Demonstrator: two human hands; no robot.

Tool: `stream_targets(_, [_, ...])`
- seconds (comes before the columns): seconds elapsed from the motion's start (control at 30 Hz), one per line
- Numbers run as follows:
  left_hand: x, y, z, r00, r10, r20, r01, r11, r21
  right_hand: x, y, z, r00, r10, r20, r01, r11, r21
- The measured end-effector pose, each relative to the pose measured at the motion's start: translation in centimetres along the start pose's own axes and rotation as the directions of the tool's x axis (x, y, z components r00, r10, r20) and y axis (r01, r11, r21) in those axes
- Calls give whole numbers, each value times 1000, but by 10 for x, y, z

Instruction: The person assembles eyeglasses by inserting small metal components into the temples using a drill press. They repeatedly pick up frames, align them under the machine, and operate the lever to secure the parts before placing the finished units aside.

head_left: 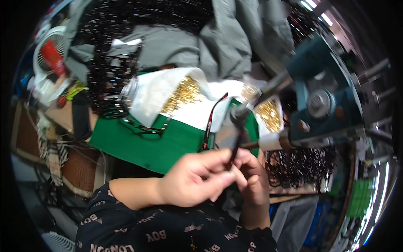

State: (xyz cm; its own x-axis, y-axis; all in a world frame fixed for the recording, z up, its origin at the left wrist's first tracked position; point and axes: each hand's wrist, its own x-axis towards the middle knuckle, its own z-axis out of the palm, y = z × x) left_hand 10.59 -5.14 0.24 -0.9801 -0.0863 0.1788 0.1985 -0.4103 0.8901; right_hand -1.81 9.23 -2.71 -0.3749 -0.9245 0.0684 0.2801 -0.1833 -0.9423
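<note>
Together, your left hand [191, 178] and right hand [252, 180] pinched a thin black glasses arm [235, 149], fingers closed tight around it, low over the green cloth [138, 147]. Just beyond lay a red and black glasses arm [210, 122] and little gold pieces [184, 93] on white paper [155, 94].

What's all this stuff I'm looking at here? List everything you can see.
eyeglass temple arm: one, black and red, upright above the hands
eyeglass frame: one, dark, lying on the green cloth
green cloth: one, green, centre bench
white cloth: one, white, over the green cloth
small metal parts: two heaps, gold, on white cloth and in a tray at right
press machine: one, teal, right
grey fabric: one, grey, top
left hand: pinching a dark piece
right hand: gripping the same piece
</note>
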Motion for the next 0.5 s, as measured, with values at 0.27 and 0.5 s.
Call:
stream_targets(0.27, [45, -13, 26, 997, -20, -69, -7, 928, -372, -23, 0, -6, 805, -368, -465, 142, 881, -452])
stream_targets(0.5, [74, -28, 42, 996, 24, -90, -65, 873, -483, -19, -16, -34, 709, -483, -514, 237, 850, -471])
